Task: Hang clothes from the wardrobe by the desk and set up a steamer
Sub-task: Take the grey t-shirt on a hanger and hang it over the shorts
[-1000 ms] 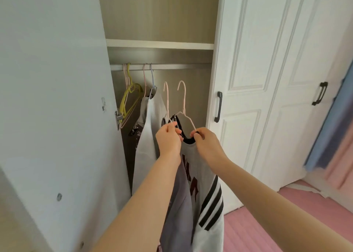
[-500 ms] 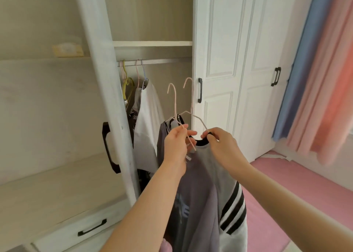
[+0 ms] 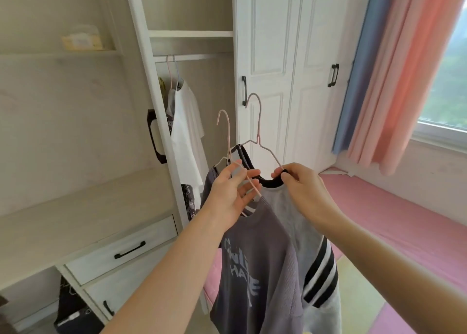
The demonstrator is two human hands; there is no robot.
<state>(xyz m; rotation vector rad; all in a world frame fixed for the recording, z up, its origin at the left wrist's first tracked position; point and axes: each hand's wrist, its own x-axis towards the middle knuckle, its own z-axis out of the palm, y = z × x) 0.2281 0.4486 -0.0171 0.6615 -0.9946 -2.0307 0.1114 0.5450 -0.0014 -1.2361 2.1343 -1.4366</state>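
Two tops on hangers are held up in the air in front of an open wardrobe, clear of its rail. The purple top (image 3: 257, 252), with pale lettering on the chest, hangs nearest the viewer on a pink wire hanger (image 3: 228, 136). The left hand (image 3: 232, 194) grips that hanger's sloping wire, its fingers loosely curled round it. Just behind, and touching it, hangs a grey striped top (image 3: 295, 214) (black collar, black bands on the sleeve) on a second pink hanger (image 3: 259, 121). The right hand (image 3: 300, 184) pinches this top's collar between thumb and fingers, where the wire runs into it. Both hooks point upward, caught on nothing.

The task looks to be at an early stage. These two tops are out of the wardrobe but not yet hung by the desk. No steamer is in view, so that part appears wholly undone.

By count, there are two tops and two hangers in hand. On the wardrobe rail (image 3: 199, 56) hangs one white garment (image 3: 187, 126), with two hooks above it, one pink and one blue. Dark patterned cloth shows lower down, too hidden to count. To the left is a pale counter (image 3: 75, 220) with two drawers (image 3: 121, 247) beneath it. To the right are two closed doors (image 3: 267, 42), then one blue curtain (image 3: 358, 85) and one pink curtain (image 3: 409, 80).
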